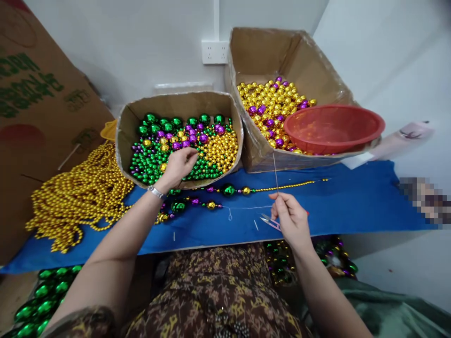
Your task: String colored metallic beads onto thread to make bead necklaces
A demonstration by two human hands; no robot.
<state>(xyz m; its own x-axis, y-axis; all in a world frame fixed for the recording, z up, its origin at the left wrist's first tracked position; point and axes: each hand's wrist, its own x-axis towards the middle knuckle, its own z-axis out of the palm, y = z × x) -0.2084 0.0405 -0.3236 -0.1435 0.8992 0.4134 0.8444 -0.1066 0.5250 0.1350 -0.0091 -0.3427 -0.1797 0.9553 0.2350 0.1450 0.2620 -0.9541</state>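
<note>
My left hand (181, 165) is over the smaller cardboard box (121, 136) of mixed green, purple and gold beads. Its fingers are pinched together; whatever is between them is too small to make out. My right hand (291, 218) pinches a long thin needle (275, 171), which points up. White thread (246, 207) runs from that hand to a beaded strand (178, 206) on the blue cloth. Small thread snips (270, 222) with a pink handle show at the right fingers; whether the hand grips them cannot be told. Farther back lies a second beaded strand (229, 189).
A larger box (299, 51) holds gold and purple beads, with a red plastic basket (334, 110) on top. Gold bead strings (84, 188) are heaped at left beside a tall carton (28, 141). The blue cloth (355, 202) covers the table. Green balls (45, 307) lie below.
</note>
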